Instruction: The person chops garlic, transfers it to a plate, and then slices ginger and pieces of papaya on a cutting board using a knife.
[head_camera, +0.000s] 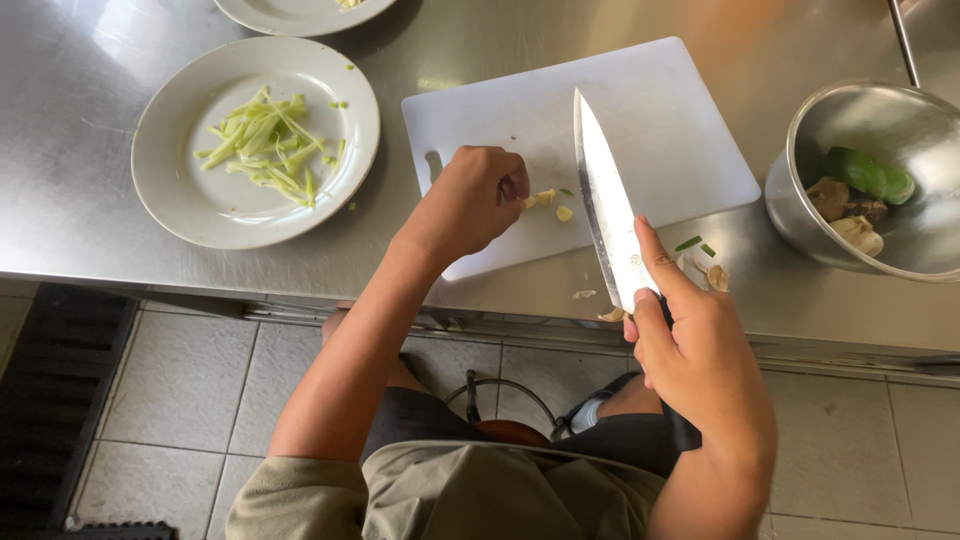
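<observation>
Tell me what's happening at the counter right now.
A person stands at a steel counter. The right hand grips a large knife, its blade over a white cutting board. The left hand pinches small pale pieces on the board. A plate of green strips sits to the left, a metal bowl of scraps to the right.

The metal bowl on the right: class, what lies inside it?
Inside the metal bowl lie a green vegetable piece and brownish and pale scraps. Whatever lies beneath them, and the bowl's far right part, is hidden.
</observation>
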